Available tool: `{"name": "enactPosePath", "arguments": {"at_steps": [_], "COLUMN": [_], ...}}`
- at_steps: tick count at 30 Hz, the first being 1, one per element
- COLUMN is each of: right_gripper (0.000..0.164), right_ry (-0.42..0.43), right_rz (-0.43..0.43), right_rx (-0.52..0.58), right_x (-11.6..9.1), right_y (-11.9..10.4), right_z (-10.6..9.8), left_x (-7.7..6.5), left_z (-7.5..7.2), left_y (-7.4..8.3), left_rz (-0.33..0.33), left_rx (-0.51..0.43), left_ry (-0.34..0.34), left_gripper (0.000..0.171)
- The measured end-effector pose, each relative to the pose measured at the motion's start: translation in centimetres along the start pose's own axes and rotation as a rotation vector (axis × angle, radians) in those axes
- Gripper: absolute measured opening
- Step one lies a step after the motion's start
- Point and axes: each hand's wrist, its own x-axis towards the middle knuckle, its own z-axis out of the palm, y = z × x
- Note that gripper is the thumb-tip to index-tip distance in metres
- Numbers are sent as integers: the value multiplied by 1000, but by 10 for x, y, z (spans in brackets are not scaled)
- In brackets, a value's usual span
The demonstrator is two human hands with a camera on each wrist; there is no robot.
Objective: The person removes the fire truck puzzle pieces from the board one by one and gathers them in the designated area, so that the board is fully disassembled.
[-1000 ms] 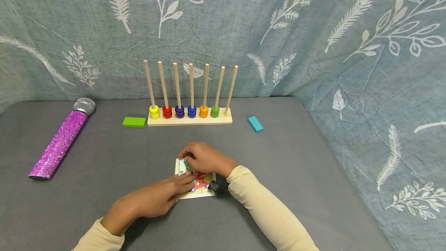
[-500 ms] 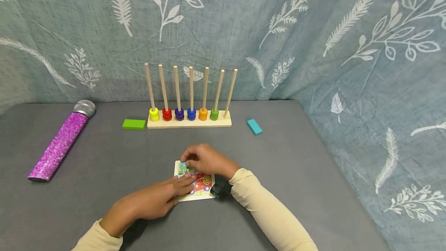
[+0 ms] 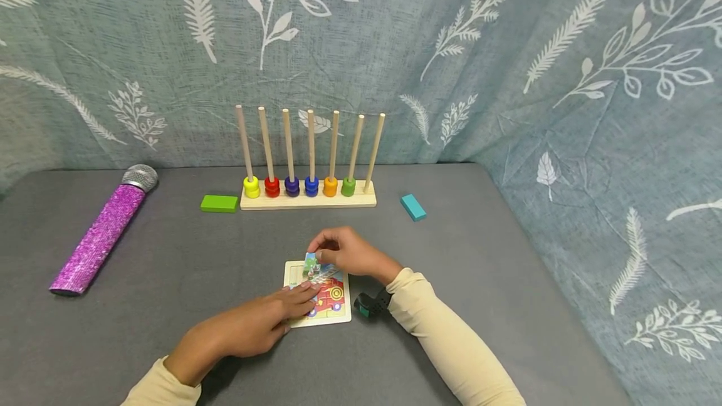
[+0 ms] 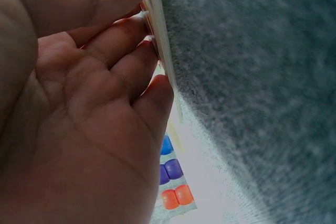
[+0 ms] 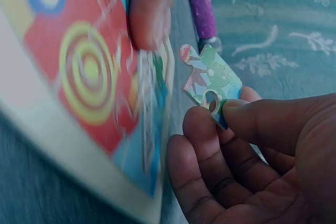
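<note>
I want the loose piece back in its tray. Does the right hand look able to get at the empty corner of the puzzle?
Probably yes. The right hand pinches the puzzle piece just above the puzzle tray, and the left hand presses lower on the board, apparently leaving that far left corner uncovered.

Grey felt-like tabletop [image 3: 507,281]; teal leaf-print cloth [image 3: 451,49] draped behind and at right; even light

Grey felt table [image 3: 479,268] lies open at three o'clock of the square jigsaw board [image 3: 343,315], and at nine o'clock as far as the purple glitter microphone [image 3: 98,234]. At twelve o'clock the wooden peg rack with coloured rings [image 3: 309,193], green block [image 3: 219,203] and teal block [image 3: 413,207] bar the way.
</note>
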Motion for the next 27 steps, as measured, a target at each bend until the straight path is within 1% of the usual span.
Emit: {"name": "enactPosePath", "arguments": {"at_steps": [4,8,11,14,17,22,25,27], "right_gripper": [19,21,21,20,19,17,17,16], "right_ry": [11,33,57,79,121,194,200,204], "right_rz": [14,2,8,27,26,36,44,43], "right_rx": [13,-6,-25,-34,-49,-52,-71,-110], "right_x": [-6,-11,-15,-20,-25,-31,-33,-35], "right_y": [3,3,3,3,5,8,10,13], "right_z": [-12,-25,-35,-44,-52,-63,-67,-71], "left_x": [1,0,0,-1,-1,-1,-1,-1], "left_z": [0,-1,-1,-1,-1,-1,-1,-1], "left_y": [1,0,-1,-1,-1,-1,-1,-1], "left_rz": [-1,27,28,8,10,19,19,20], "left_rx": [-6,-2,-13,-35,-34,-29,-29,-36], "left_ry": [-14,-6,-11,-21,-17,-10,-8,-9], "left_gripper": [52,52,53,52,53,53,53,53]}}
